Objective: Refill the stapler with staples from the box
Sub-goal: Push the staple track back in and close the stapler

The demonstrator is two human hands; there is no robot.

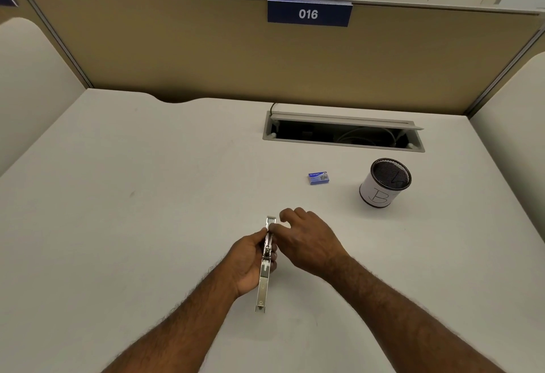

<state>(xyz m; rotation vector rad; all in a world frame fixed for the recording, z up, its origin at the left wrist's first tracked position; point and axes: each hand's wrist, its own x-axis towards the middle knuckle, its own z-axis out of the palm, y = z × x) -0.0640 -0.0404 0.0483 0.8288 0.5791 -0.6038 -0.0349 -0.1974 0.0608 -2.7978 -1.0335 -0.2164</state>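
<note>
A silver metal stapler is held above the white desk, swung open so its long arm points toward me. My left hand grips its middle from the left side. My right hand pinches the stapler's far end with thumb and forefinger, the other fingers curled. A small blue staple box lies closed on the desk, well beyond the hands and slightly to the right.
A black mesh pen cup wrapped in white paper marked "B" stands right of the box. Behind it an open cable tray is set into the desk. A tan partition with a blue "016" sign walls off the back.
</note>
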